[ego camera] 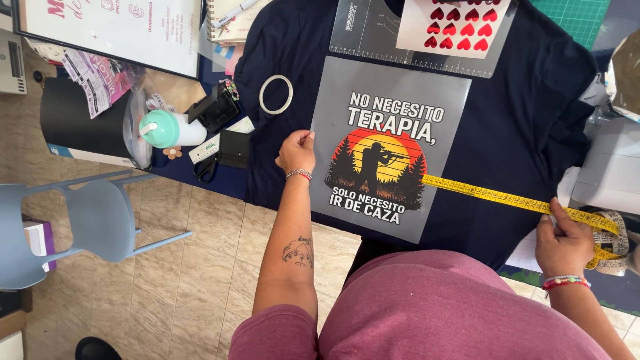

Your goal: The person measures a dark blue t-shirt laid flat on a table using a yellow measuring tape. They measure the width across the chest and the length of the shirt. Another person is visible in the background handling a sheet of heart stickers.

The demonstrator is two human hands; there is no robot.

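Transfer sheet (387, 133) lies on dark shirt (527, 120), mid-frame. Left hand (297, 152) flat on sheet edge, grip open; right hand (563, 243) pinches yellow tape measure (493, 195). Measuring underway, nothing pressed yet.

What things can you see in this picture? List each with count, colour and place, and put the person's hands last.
T-shirt: one, navy, spread on table.
Transfer sheet: one, grey with sunset hunter print, on shirt.
Tape measure: one, yellow, across shirt.
Tape ring: one, white, on shirt.
Heart stickers: one sheet, red, top.
Bottle: one, mint and white, left.
Chair: one, grey-blue, floor.
Left hand: on sheet edge.
Right hand: pinching tape measure.
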